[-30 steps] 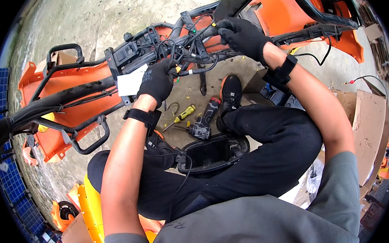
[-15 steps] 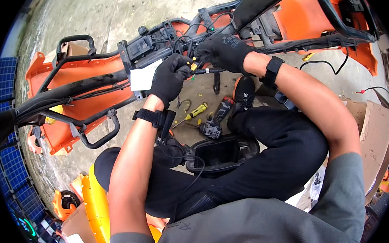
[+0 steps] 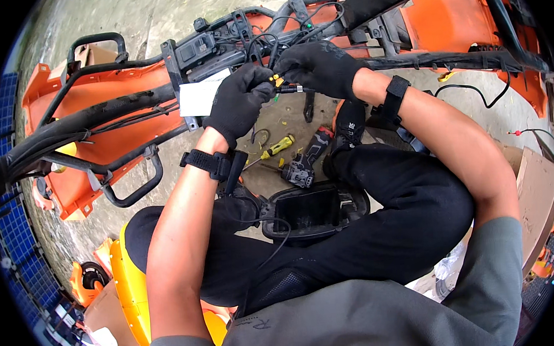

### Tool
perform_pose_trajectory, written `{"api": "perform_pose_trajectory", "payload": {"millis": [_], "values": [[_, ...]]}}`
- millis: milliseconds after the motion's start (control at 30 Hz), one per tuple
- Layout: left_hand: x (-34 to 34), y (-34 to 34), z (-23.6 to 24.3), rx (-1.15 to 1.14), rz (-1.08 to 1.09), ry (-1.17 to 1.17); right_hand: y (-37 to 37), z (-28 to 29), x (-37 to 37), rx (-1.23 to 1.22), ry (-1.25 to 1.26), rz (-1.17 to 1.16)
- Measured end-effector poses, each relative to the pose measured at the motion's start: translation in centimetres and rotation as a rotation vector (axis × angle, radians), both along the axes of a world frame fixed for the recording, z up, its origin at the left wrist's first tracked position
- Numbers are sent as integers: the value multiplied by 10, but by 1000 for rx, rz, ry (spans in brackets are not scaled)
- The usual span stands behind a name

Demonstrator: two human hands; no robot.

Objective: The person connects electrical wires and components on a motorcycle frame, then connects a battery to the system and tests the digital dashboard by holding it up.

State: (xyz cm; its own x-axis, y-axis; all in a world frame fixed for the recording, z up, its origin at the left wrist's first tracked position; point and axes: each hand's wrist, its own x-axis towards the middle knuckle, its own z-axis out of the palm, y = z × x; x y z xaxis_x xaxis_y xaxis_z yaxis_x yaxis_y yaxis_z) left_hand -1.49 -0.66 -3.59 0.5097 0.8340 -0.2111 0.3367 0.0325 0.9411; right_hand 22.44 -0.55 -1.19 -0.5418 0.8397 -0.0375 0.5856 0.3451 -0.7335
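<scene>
In black gloves, both my hands meet over the near side of a black tubular vehicle frame (image 3: 121,111). My left hand (image 3: 240,102) is closed, its thumb and fingers pinching at a small yellow wire connector (image 3: 276,80). My right hand (image 3: 321,70) bends in from the other side, with closed fingertips at the same connector; the exact grip is partly hidden. Just below runs a black cable with a white band (image 3: 292,89). Black wires (image 3: 262,42) loop up behind my fingers. A white sheet (image 3: 197,96) lies against the frame beside my left hand.
Orange body panels (image 3: 449,24) sit around the frame. On the concrete floor lie a yellow-handled screwdriver (image 3: 278,146) and a cordless power tool (image 3: 308,161). A black open case (image 3: 312,231) rests between my legs. Cardboard (image 3: 539,201) stands at right, a yellow panel (image 3: 130,290) at left.
The view has shifted slightly, so the frame sits a little higher in it. My hands stay together at the yellow connector, which shows slightly more between the fingertips.
</scene>
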Motion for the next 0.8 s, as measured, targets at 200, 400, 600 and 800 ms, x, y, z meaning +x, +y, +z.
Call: {"api": "perform_pose_trajectory", "payload": {"millis": [200,400,600,800], "values": [[1,-2,1,2,12,19,-1,1,0,-49,-4,-5],[0,-3,4,7,10,10,-4,-3,2,-127,73,-37],[0,-3,2,30,7,-17,-3,-6,0,-230,106,-69],[1,-4,1,24,31,-60,-5,-8,1,-235,119,-103]]}}
